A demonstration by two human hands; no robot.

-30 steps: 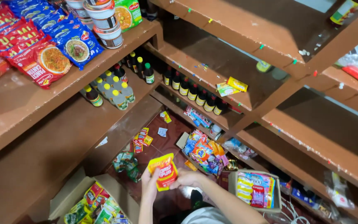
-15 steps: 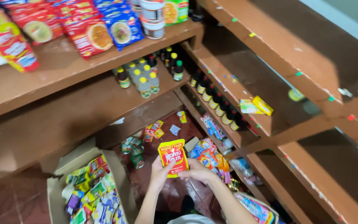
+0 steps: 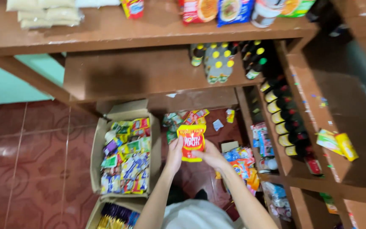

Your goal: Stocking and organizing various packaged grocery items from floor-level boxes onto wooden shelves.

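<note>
Both of my hands hold one red and yellow snack packet upright in front of me, above the red tiled floor. My left hand grips its left edge and my right hand grips its right edge and bottom. Just left of my hands stands an open cardboard box filled with several small colourful packets. More loose packets lie on the floor to the right of my hands.
Brown wooden shelves run ahead and along the right side. Dark bottles with yellow caps line the right shelf, and bottles stand on the middle shelf. Noodle packets and jars sit on the top shelf. A second box lies below.
The view has swung left, bringing the open cardboard box and tiled floor into sight. My hands still hold the packet, now raised slightly and centred.
</note>
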